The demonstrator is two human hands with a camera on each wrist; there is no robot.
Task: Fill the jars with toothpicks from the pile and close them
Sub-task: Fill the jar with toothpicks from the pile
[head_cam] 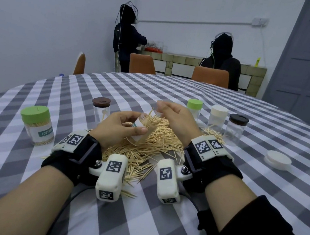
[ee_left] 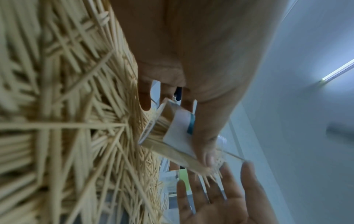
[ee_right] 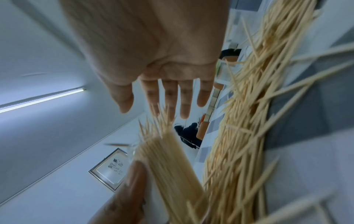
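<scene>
A person's left hand (head_cam: pixel 117 127) grasps a clear labelled jar (head_cam: pixel 139 130), tilted above the toothpick pile (head_cam: pixel 146 151) and packed with toothpicks that bristle out of its open mouth. The right hand (head_cam: pixel 177 120) sits just beyond the mouth, fingers straight and relaxed (the right wrist view shows them spread), touching the protruding tips. A filled, green-lidded jar (head_cam: pixel 37 125) stands left of the left hand. A loose white lid (head_cam: pixel 277 160) lies right of the right hand on the checked tablecloth (head_cam: pixel 138 221).

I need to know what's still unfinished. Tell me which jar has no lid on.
The jar gripped in the left hand, tilted over the pile, toothpicks bristling from its open mouth. The five standing jars are all capped.
</scene>
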